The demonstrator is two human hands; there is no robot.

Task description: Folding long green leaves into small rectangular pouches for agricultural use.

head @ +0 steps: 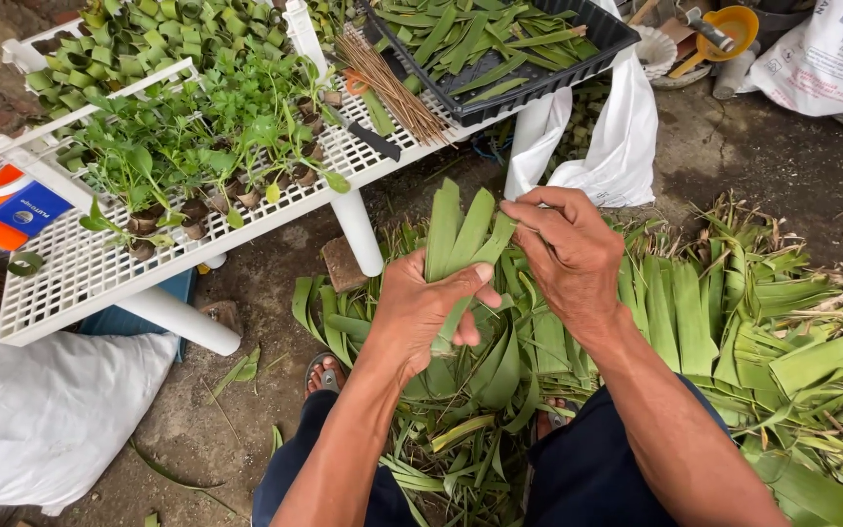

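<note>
Ground: bare packed earth, covered on the near-right side by a broad heap of cut leaf strips [734, 332], long, flat, green, some yellowing at the tips. Heap runs from under the person's knees out to the right edge of view.

White slatted rack [70, 283] on tube legs stands over the far-left part of the ground. Along its left and middle: rows of seedlings [197, 146] in small leaf-wrapped pots. At its far-left corner: rolled green leaf rings [139, 39], packed tight. Toward its right end: a bundle of thin brown sticks [392, 83], a dark-handled knife [368, 137] just beside them, and a black tray [539, 83] filled with trimmed strips, overhanging the rack's right edge. White sack [41, 410] lies on the ground under the rack's near-left corner.

Left hand [417, 317]: closed around the lower ends of a small fan of leaf strips [461, 234], thumb pressed across the front. Strips stand upright, above the heap, between the knees.

Right hand [568, 249]: fingertips pinched on the upper edge of the rightmost strip in the fan, nothing else held.

Judgement on doing this well: keep the left grip firm and low so the bases stay level and stacked flat. Work one strip at a time with the right pinch; pulling two risks skewing the fan. Strips look stiff along the grain and likely to split lengthwise, so bend gently across rather than twisting.
</note>
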